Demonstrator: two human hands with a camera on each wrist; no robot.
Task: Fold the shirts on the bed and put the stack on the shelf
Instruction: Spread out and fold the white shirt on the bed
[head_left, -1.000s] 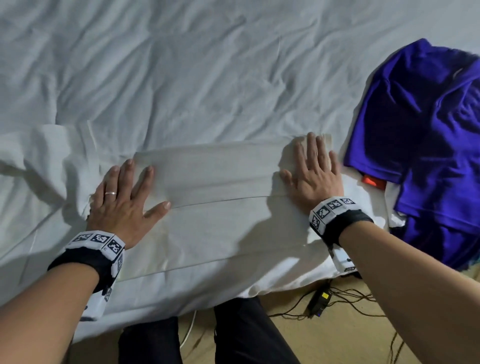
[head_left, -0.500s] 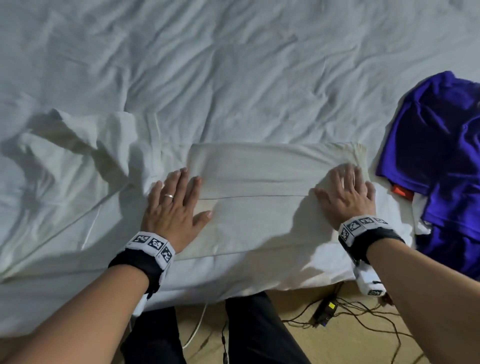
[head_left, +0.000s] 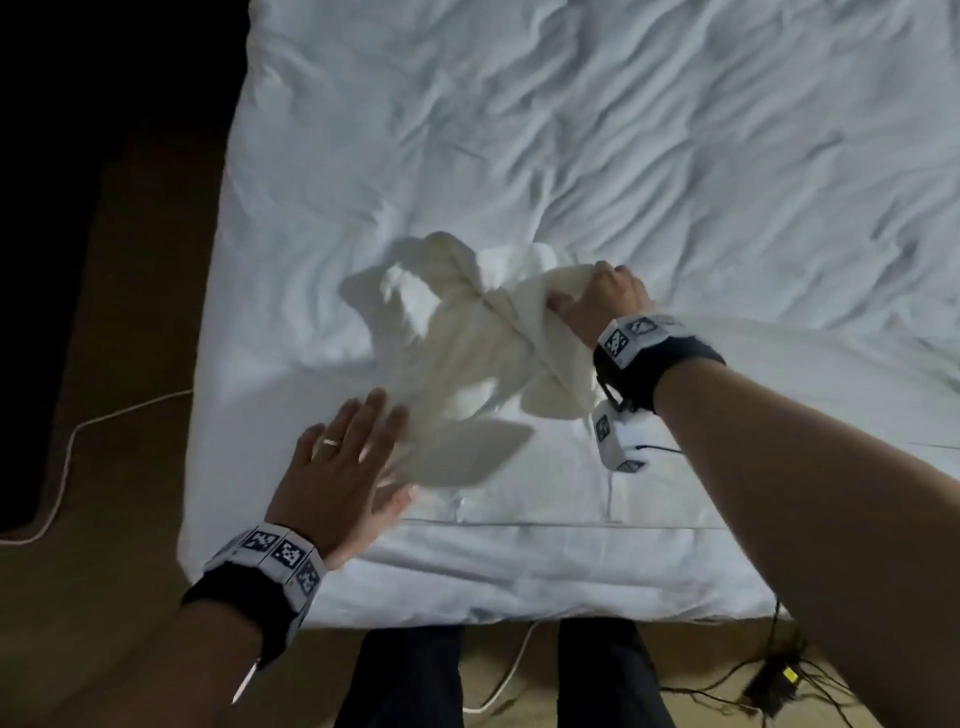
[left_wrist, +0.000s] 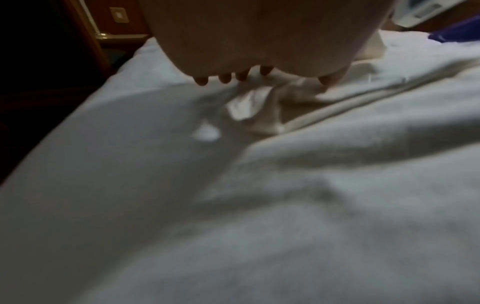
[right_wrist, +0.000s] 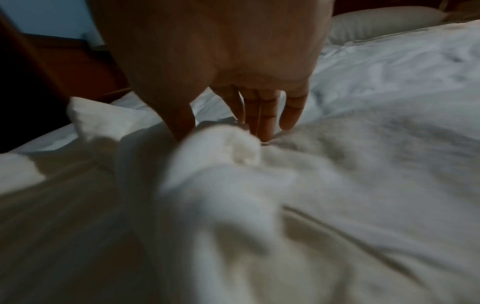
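A crumpled cream-white shirt (head_left: 467, 353) lies bunched near the bed's front left corner. My right hand (head_left: 587, 291) grips its upper part, with cloth pinched between thumb and fingers (right_wrist: 265, 123), and holds that part raised a little. My left hand (head_left: 374, 457) is spread with straight fingers at the shirt's lower edge (left_wrist: 259, 107) and touches it. A flat pale cloth band (head_left: 831, 353), perhaps a folded shirt, shows beyond my right forearm. A blue shirt (left_wrist: 457, 30) peeks in at the far right of the left wrist view.
The bed (head_left: 675, 156) has a wrinkled white cover, and a pillow (right_wrist: 384, 20) lies at its far end. A white cable (head_left: 67, 457) runs over the floor on the left. A power adapter (head_left: 774, 680) with dark cables lies at the front right. My legs stand against the bed's front edge.
Both hands have left the flat folded shirt and moved left to the crumpled white shirt. My right hand has taken hold of it. The head view swung left, so the blue shirt is out of it.
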